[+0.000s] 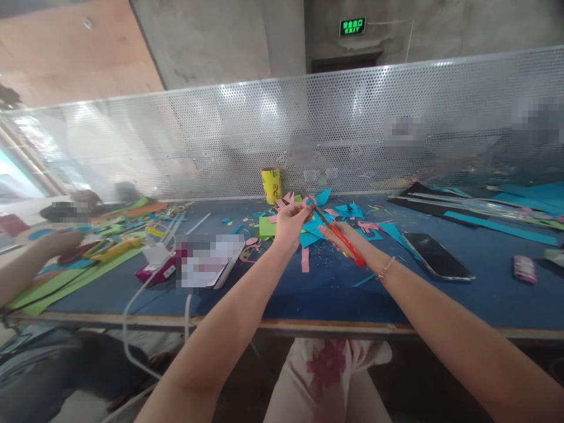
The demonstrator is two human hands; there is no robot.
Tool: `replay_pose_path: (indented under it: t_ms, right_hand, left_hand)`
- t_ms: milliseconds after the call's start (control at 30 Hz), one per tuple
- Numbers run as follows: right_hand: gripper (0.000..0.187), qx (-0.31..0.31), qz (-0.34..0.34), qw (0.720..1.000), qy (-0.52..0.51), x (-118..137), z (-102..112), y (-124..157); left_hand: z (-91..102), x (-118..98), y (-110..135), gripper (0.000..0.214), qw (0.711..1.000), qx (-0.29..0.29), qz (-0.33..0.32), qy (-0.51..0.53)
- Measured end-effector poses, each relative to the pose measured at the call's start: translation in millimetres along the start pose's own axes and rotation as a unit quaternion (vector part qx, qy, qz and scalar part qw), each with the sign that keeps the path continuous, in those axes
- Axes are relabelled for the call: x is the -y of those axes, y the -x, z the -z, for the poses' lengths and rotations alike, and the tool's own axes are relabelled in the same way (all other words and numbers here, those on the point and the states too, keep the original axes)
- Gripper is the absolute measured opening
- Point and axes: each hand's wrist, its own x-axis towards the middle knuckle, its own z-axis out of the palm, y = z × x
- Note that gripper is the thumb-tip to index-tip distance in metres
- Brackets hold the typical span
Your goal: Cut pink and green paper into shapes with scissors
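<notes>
My right hand (346,238) is closed around scissors with red-orange handles (351,245). Their dark blades (321,214) point up and left, reaching the fingertips of my left hand (291,222). That hand is pinched on a small piece of paper right at the blade tips; its outline is mostly hidden by the fingers. Beneath and behind both hands lies a heap of paper scraps: blue pieces (312,236), a green piece (267,227) and a pink strip (305,259) toward me.
A yellow cardboard tube (271,187) stands by the perforated metal screen (211,147). Right of my hands lie a dark phone (437,256), a small pink packet (524,268) and blue sheets (531,202). On the left are a purple box with a cable (154,273) and another person's arm (39,255).
</notes>
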Motion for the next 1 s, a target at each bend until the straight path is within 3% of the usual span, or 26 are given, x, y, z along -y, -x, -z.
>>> replay_pose_path:
  t_ms: [200, 600, 1000]
  right_hand:
    - [0.039, 0.010, 0.011, 1.000, -0.013, -6.7, -0.7, -2.5]
    - [0.041, 0.007, -0.016, 1.000, 0.012, 2.9, 0.6, 2.4]
    - [0.043, -0.008, -0.025, 0.999, 0.027, 3.7, -1.3, 2.8]
  left_hand:
    - [-0.8, 0.7, 0.4, 0.015, 1.000, -0.005, 0.001, 0.001]
    - [-1.2, 0.2, 1.2, 0.017, 1.000, -0.018, 0.009, -0.010]
    - [-1.5, 0.9, 1.4, 0.019, 0.998, -0.016, 0.042, 0.043]
